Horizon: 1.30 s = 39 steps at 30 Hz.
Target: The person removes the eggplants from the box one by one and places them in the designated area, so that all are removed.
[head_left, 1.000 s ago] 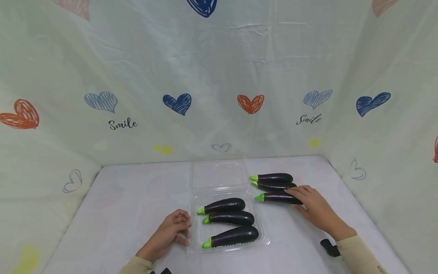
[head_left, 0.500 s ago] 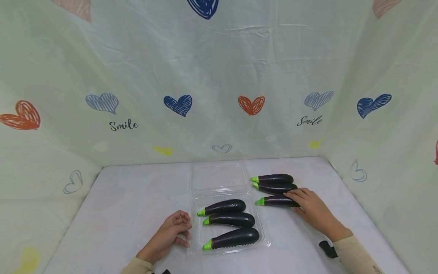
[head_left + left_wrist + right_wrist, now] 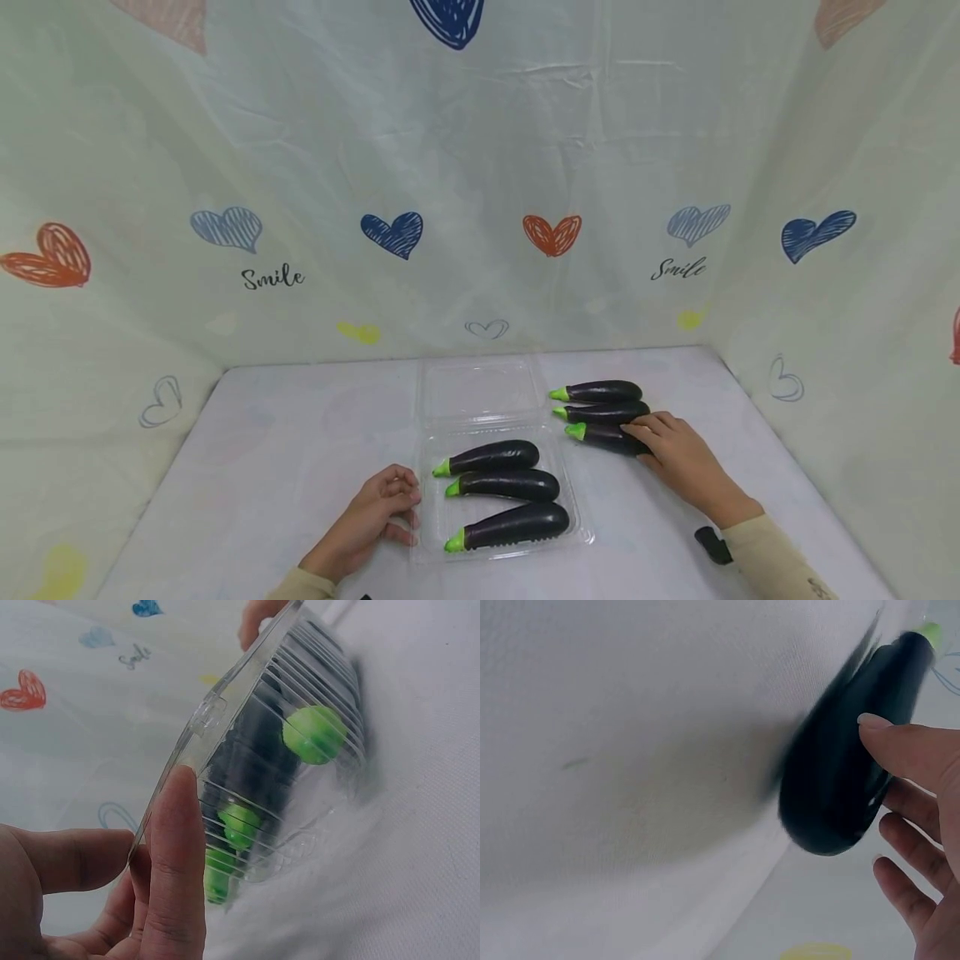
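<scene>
In the head view my right hand [image 3: 686, 462] holds the thick end of an eggplant [image 3: 606, 437], the nearest of three on the right of the table. The right wrist view shows the thumb and fingers on either side of this dark eggplant [image 3: 840, 757], its green stem pointing away. Left of it, a clear plastic clamshell container [image 3: 577, 508] lies with its lid [image 3: 480, 392] folded back. Three eggplants [image 3: 513, 525] lie side by side in its base, stems to the left. My left hand [image 3: 371, 517] pinches the rim of the container [image 3: 169, 765] between thumb and fingers.
Two more eggplants [image 3: 603, 392] lie close together behind the held one, right of the lid. A white cloth covers the table [image 3: 285, 442]. A cloth backdrop [image 3: 465, 150] with printed hearts rises behind and at the sides.
The right hand has drawn the held eggplant slightly towards me and left, and turned it so its thick end lies nearer. The left hand stays at the container's edge.
</scene>
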Motion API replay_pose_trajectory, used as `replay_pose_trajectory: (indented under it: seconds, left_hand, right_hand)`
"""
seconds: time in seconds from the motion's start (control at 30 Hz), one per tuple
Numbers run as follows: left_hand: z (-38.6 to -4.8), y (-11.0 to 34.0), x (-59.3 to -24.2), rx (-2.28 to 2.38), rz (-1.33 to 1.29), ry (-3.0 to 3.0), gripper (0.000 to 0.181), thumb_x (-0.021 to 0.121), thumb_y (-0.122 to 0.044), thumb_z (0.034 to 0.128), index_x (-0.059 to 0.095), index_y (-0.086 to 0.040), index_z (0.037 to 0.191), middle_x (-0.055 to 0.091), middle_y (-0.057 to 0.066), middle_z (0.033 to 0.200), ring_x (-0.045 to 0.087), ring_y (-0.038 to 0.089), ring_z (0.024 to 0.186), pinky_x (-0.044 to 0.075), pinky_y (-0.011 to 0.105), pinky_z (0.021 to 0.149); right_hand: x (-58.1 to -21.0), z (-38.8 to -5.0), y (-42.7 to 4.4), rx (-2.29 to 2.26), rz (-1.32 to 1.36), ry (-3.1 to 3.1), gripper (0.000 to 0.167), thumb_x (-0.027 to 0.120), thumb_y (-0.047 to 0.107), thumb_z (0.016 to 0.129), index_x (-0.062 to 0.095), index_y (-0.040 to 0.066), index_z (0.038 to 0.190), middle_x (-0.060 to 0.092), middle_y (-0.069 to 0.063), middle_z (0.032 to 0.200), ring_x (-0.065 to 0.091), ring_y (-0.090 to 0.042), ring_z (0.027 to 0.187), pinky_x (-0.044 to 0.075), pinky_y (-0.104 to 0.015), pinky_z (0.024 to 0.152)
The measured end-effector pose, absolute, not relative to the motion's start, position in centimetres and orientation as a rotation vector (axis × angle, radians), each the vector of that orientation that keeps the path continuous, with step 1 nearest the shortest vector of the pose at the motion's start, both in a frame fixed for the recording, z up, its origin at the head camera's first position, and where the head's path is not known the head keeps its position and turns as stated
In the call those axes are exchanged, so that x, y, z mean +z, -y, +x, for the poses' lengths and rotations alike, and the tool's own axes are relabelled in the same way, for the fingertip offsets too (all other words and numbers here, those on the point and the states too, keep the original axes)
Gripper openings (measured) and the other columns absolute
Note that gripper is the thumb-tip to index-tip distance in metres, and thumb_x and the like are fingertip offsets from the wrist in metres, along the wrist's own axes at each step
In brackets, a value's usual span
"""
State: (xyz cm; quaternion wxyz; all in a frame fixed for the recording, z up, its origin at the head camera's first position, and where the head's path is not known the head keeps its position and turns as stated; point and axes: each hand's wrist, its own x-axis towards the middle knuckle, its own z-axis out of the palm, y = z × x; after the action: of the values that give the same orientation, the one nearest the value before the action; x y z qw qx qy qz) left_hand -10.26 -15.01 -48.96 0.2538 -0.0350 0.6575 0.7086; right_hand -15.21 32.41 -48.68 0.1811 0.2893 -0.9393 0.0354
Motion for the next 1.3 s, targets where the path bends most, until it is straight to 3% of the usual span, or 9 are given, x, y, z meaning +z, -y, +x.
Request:
replay_pose_trajectory:
  seconds: [0.63, 0.83, 1.13, 1.3]
  left_hand:
    - [-10.3, 15.1, -49.0, 1.939, -0.078, -1.775, 0.021, 0.06, -0.006, 0.1023, 0.048, -0.001, 0.118, 0.059, 0.001, 0.09, 0.063, 0.015, 0.075, 0.064, 0.029, 0.062]
    - [-10.2, 15.1, -49.0, 1.94, -0.077, -1.773, 0.019, 0.06, -0.006, 0.1023, 0.048, -0.002, 0.117, 0.059, 0.001, 0.09, 0.063, 0.015, 0.075, 0.063, 0.029, 0.061]
    - [-10.2, 15.2, -48.8, 1.943, -0.058, -1.771, 0.02, 0.06, -0.006, 0.1024, 0.048, -0.001, 0.117, 0.058, 0.001, 0.09, 0.063, 0.015, 0.075, 0.063, 0.029, 0.062]
    - [-10.2, 15.1, -48.8, 1.946, -0.06, -1.771, 0.019, 0.06, -0.006, 0.1023, 0.048, -0.002, 0.116, 0.058, 0.001, 0.09, 0.063, 0.015, 0.075, 0.063, 0.029, 0.061]
  right_hand:
    - [-48.8, -15.8, -31.9, 0.07, 0.794, 2.641, 0.049, 0.095, -0.001, 0.07, 0.077, 0.007, 0.115, 0.069, -0.01, 0.112, 0.065, -0.032, 0.108, 0.06, -0.051, 0.088]
    - [-47.8, -15.6, -31.2, 0.067, 0.835, 2.559, 0.053, 0.098, -0.001, 0.066, 0.077, 0.006, 0.114, 0.069, -0.008, 0.113, 0.065, -0.032, 0.108, 0.061, -0.05, 0.088]
    - [-45.4, -14.8, -28.6, 0.049, 0.909, 2.48, 0.056, 0.101, 0.006, 0.063, 0.077, 0.009, 0.114, 0.069, -0.006, 0.113, 0.065, -0.029, 0.107, 0.061, -0.047, 0.088]
    - [-44.7, -14.0, -27.7, 0.043, 0.934, 2.586, 0.05, 0.099, 0.015, 0.07, 0.076, 0.012, 0.115, 0.069, -0.003, 0.112, 0.065, -0.026, 0.108, 0.061, -0.046, 0.092]
